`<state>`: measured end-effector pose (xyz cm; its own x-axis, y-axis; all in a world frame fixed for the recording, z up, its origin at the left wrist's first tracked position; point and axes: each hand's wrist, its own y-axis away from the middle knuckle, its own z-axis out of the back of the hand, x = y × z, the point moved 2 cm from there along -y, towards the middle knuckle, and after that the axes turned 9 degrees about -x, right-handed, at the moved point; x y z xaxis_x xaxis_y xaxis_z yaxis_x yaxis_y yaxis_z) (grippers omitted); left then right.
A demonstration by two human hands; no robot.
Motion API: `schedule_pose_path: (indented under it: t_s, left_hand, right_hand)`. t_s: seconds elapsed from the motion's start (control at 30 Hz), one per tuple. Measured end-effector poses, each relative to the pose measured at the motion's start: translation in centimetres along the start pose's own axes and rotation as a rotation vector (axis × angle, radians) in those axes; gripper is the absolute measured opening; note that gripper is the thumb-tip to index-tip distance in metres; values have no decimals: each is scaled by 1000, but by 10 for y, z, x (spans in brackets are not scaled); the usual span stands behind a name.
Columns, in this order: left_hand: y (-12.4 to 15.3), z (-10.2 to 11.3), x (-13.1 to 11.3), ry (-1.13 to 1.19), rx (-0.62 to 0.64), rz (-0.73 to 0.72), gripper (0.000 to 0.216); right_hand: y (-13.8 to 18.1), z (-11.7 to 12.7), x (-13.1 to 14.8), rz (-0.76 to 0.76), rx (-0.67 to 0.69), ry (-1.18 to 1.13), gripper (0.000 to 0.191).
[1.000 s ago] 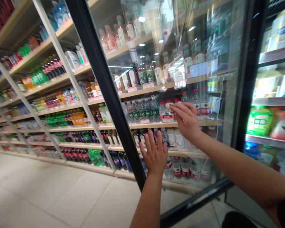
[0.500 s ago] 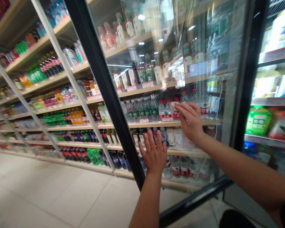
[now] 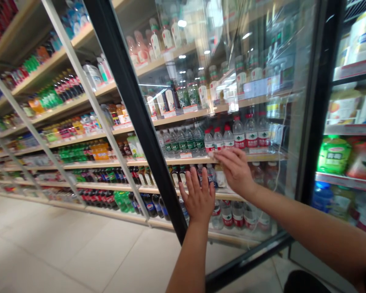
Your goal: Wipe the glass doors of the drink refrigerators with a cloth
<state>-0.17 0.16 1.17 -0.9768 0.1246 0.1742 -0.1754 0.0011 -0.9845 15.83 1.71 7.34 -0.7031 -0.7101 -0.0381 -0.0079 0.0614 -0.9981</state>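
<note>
A glass door (image 3: 262,36) in a black frame (image 3: 134,106) stands swung open before me. My left hand (image 3: 197,199) lies flat against the glass near its left frame edge, fingers spread, holding nothing. Higher and to the right, my right hand (image 3: 234,169) is closed, fingers pressed to the glass around a crumpled whitish wad (image 3: 212,154), perhaps tissue or cloth. Only a small bit of it shows past the fingertips; the rest is hidden under them. Behind the glass, red-capped water bottles (image 3: 239,133) and green-labelled bottles (image 3: 190,137) line a shelf.
Long wooden shelves (image 3: 76,165) full of drinks run off to the left above a tiled floor (image 3: 79,248). At the right, lit cooler shelves (image 3: 347,181) hold a green pack (image 3: 334,154) and other goods. A thin white cable (image 3: 279,150) shows near the door's right side.
My right hand has slid down and a little left across the glass with the whitish wad. The left hand stays in place on the door.
</note>
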Motion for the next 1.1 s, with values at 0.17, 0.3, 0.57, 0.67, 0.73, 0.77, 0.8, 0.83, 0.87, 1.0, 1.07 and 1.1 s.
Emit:
schedule_pose_path:
  t_s: [0.17, 0.3, 0.57, 0.67, 0.73, 0.77, 0.8, 0.83, 0.87, 1.0, 1.07, 1.1]
  left_hand:
    - [-1, 0, 0, 0, -8, -3, 67]
    - [-1, -1, 0, -27, 12, -13, 70]
    - [0, -1, 0, -41, 20, -26, 70]
    - [0, -1, 0, -34, 12, -24, 71]
    - [0, -1, 0, -30, 15, -18, 72]
    - [0, -1, 0, -28, 18, -16, 72]
    - [0, -1, 0, -26, 20, -15, 71]
    - [-1, -1, 0, -24, 20, -15, 71]
    - [-1, -1, 0, -24, 18, -17, 70]
    - [-1, 0, 1, -33, 8, -27, 69]
    - [-1, 0, 1, -38, 11, -24, 69]
    - [-1, 0, 0, -38, 14, -23, 69]
  right_hand:
    - [3, 7, -10, 17, 64, -14, 34]
    - [-24, 18, -37, -107, -138, 140, 31]
    - [16, 15, -11, 132, 191, -78, 35]
    - [-10, 21, -28, 46, 21, 37, 32]
    - [-18, 23, -35, -19, -83, 97, 31]
    - [-16, 23, -34, -34, -101, 105, 32]
    - [-9, 22, -31, -32, -82, 93, 34]
    - [1, 20, -25, -11, -28, 58, 35]
    - [12, 19, -18, 23, 47, 8, 35]
    - [30, 16, -10, 113, 246, -114, 37]
    - [15, 19, -21, 42, 131, -34, 36]
    - [7, 20, -27, 0, 58, 13, 36]
